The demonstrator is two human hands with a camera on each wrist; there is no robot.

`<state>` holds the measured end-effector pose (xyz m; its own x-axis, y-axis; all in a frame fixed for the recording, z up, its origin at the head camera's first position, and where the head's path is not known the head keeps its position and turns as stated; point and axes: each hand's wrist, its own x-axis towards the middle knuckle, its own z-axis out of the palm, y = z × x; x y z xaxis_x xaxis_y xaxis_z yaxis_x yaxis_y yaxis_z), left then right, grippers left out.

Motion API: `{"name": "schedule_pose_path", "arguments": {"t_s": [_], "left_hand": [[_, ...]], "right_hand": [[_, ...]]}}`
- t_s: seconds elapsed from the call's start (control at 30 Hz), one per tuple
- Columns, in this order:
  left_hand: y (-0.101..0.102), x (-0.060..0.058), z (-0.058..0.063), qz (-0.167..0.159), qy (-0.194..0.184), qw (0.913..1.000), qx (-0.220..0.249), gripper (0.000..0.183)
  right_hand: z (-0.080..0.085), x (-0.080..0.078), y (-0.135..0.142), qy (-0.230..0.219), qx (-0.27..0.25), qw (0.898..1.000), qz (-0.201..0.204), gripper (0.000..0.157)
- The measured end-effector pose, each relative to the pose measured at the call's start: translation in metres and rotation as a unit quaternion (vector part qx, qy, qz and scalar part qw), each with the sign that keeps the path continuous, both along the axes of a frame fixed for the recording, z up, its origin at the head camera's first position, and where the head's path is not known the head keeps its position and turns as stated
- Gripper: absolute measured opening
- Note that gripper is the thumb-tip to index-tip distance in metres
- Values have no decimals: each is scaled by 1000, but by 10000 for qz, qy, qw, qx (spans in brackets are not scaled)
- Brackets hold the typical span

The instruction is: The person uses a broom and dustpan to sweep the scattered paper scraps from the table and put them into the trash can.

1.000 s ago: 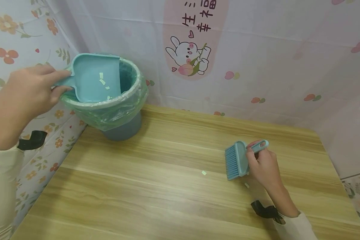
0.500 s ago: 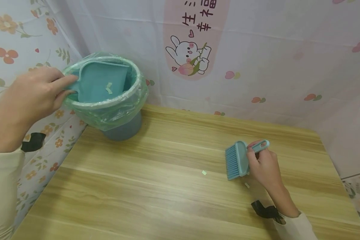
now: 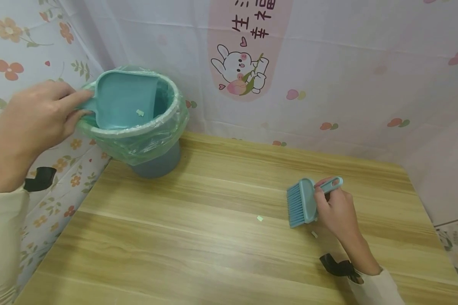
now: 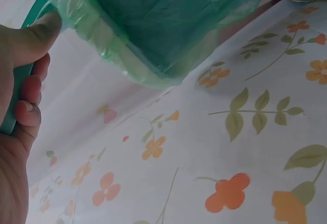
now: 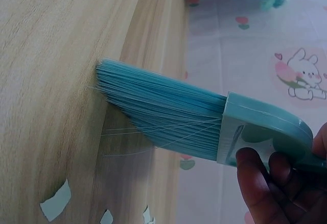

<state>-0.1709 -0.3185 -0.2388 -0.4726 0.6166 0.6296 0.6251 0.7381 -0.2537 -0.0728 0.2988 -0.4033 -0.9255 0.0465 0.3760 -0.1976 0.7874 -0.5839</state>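
Observation:
My left hand point(image 3: 42, 114) grips the handle of a light blue dustpan point(image 3: 124, 95), its pan over the mouth of the lined bin point(image 3: 156, 165). A small pale green paper scrap point(image 3: 140, 113) lies on the pan. In the left wrist view, the fingers curl round the handle beside the green bag liner point(image 4: 148, 73). On the right, my right hand point(image 3: 336, 214) holds a small blue hand brush point(image 3: 295, 205) by its handle. The bristles point(image 5: 163, 109) reach down to the tabletop in the right wrist view. One paper scrap point(image 3: 260, 218) lies left of the brush, another point(image 3: 314, 234) just below it.
The wood-grain table point(image 3: 198, 254) meets a white printed curtain point(image 3: 347, 84) at the back. A flowered cloth point(image 3: 7, 46) hangs along the left side, behind the bin. More torn paper scraps point(image 5: 56, 201) show near the brush in the right wrist view.
My left hand dipped the dustpan deeper into the bin and rightward, then drew it back up and left. Fewer scraps lie on the pan now. The right hand and brush stay put.

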Motion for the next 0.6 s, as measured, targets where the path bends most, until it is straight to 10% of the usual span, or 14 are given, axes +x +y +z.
{"name": "schedule_pose_path", "arguments": {"t_s": [0.37,0.6], "left_hand": [[-3,-4,-5,-479,-102,9986,-203,40],[0,0,-3,-150,-30,9999,45,46]], "right_hand": [[2,-1,0,-10,-28,10000,-43,19],[1,0,2,-36,-42,10000,-66,20]]}}
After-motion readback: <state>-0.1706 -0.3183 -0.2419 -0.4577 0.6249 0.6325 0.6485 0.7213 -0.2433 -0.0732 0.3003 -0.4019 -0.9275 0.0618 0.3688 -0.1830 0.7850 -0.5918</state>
